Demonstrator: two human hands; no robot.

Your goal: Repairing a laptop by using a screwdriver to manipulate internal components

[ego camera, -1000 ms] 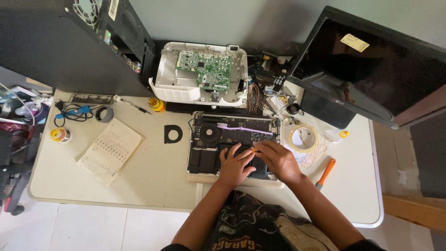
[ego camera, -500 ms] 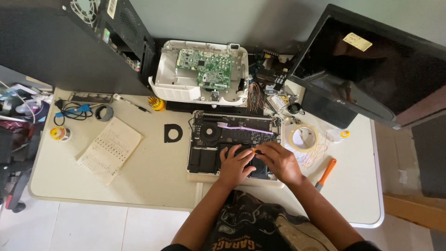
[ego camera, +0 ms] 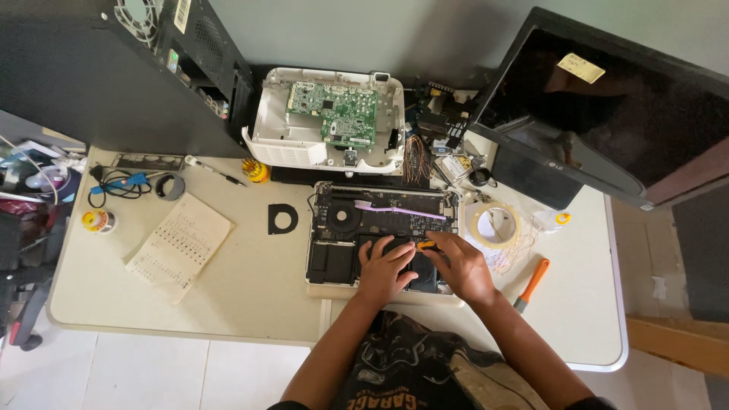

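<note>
We see the open laptop lying bottom-up on the counter, its cover off and its boards, fan and dark battery bare. Our left hand lies flat on the battery, fingers spread narrow and pressing down, gripping nothing. Our right hand lies just beside it; its fingers pinch a small yellow-handled screwdriver, whose tip points at the battery's upper edge, just ahead of the left fingertips.

Just beyond both sets of fingers a purple toothbrush lies across the boards. To the right of the right fingers sit a roll of tape and an orange-handled tool; well beyond the fingertips sits a white open device with a green board.

We judge the laptop stiff but fragile inside: the boards and connectors would not bear prying. We would take hold by its metal outer edges and keep our fingers off the bare parts. The screwdriver looks light and slim, best held near the tip.
</note>
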